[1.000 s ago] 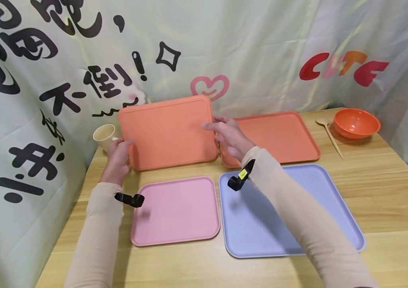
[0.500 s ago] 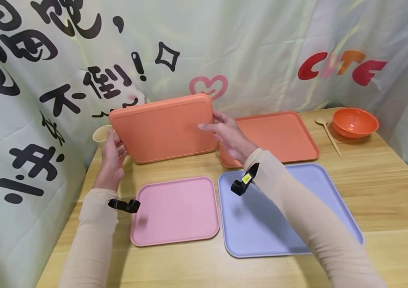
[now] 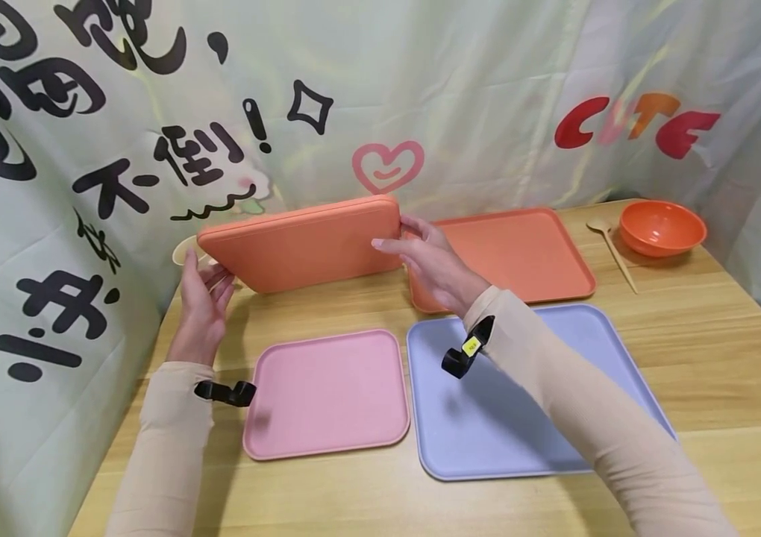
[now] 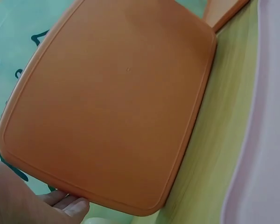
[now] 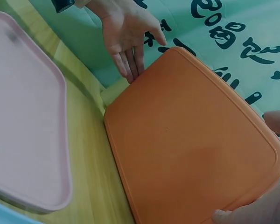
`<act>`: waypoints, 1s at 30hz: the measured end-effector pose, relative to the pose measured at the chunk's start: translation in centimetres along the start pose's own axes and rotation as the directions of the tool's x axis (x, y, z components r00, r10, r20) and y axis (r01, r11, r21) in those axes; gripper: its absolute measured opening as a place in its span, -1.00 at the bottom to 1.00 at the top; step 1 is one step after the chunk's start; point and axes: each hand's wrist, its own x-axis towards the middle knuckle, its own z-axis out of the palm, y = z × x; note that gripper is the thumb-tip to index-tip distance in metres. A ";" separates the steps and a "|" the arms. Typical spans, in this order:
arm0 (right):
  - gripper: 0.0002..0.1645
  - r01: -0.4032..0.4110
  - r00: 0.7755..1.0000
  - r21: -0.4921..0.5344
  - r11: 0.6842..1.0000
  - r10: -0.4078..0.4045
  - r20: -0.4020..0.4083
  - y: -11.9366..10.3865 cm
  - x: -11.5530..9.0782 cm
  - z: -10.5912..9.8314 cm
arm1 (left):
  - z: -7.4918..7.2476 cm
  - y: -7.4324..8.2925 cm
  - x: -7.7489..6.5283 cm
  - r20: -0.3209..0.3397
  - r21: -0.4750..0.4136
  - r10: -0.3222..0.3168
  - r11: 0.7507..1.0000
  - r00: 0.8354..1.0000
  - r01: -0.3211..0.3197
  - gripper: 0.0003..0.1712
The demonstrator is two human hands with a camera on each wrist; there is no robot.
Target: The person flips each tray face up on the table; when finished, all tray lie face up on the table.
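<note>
An orange tray (image 3: pixel 307 250) is tilted on its long edge at the back left of the table, its underside towards me and its top edge leaning my way. My right hand (image 3: pixel 434 265) grips its right end, thumb on the underside and fingers behind the rim. At the opposite end my left hand (image 3: pixel 202 309) touches the edge with straight fingers; the right wrist view shows this left hand (image 5: pixel 130 35) with its thumb apart from the tray. A cream cup (image 3: pixel 184 252) stands behind the left fingers, mostly hidden.
Another orange tray (image 3: pixel 508 257) lies flat at the back centre-right. In front are a pink tray (image 3: pixel 330 395) and a larger blue tray (image 3: pixel 474 418). A wooden spoon (image 3: pixel 614 257) and an orange bowl (image 3: pixel 662 230) are at the back right. Printed cloth (image 3: pixel 474 112) hangs behind.
The held tray has tipped further, its top edge coming down towards me. My left thumb has left the tray's face, and that hand has turned and moved slightly left. The right hand keeps its grip.
</note>
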 end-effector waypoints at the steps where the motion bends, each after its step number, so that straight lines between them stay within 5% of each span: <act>1: 0.05 -0.002 1.000 -0.005 1.000 0.002 -0.001 0.0 -0.1 -0.1 | -0.1 0.0 0.0 0.004 -0.008 0.001 1.000 1.000 -0.001 -0.27; 14: -0.01 -0.065 0.998 -0.035 0.997 0.065 -0.017 1.3 -0.5 -0.6 | -1.5 -0.7 0.3 0.026 -0.087 -0.042 0.995 0.999 0.044 -0.46; 19: -0.02 -0.112 0.994 -0.012 0.994 0.112 0.016 2.2 -0.4 -1.2 | -2.6 -1.8 2.1 0.101 0.028 -0.021 0.999 0.995 0.018 -0.64; 23: -0.06 -0.153 0.988 -0.020 0.988 0.154 0.029 3.1 0.0 -1.9 | -2.5 -2.1 2.4 0.089 0.103 -0.037 0.994 0.995 0.027 -0.83; 30: -0.16 -0.130 0.991 -0.143 0.981 0.132 -0.002 4.7 0.2 -2.3 | -2.6 -2.4 2.4 0.080 0.285 -0.058 0.958 0.995 0.033 -0.69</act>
